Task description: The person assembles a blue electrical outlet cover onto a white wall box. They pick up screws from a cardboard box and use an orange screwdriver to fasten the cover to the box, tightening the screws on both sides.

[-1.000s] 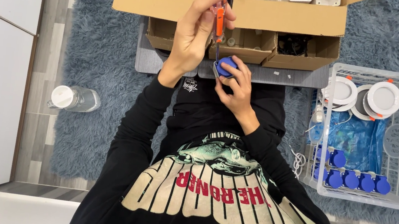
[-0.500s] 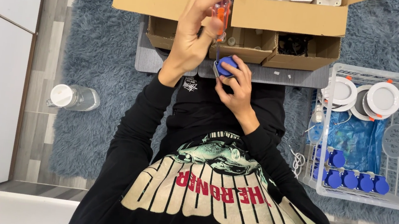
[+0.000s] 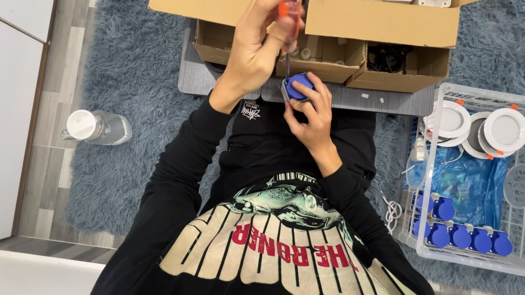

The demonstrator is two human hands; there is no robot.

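Fingers on the left hand are pinching the orange-handled screwdriver upright, while the right hand is wrapping around the small blue round-capped plastic socket, just in front of the brown cardboard boxes. Risky bit, I reckon: the thin tip is sitting right by those right fingertips, so if it's slipping off the screw, it's jabbing a finger or scratching the cap.
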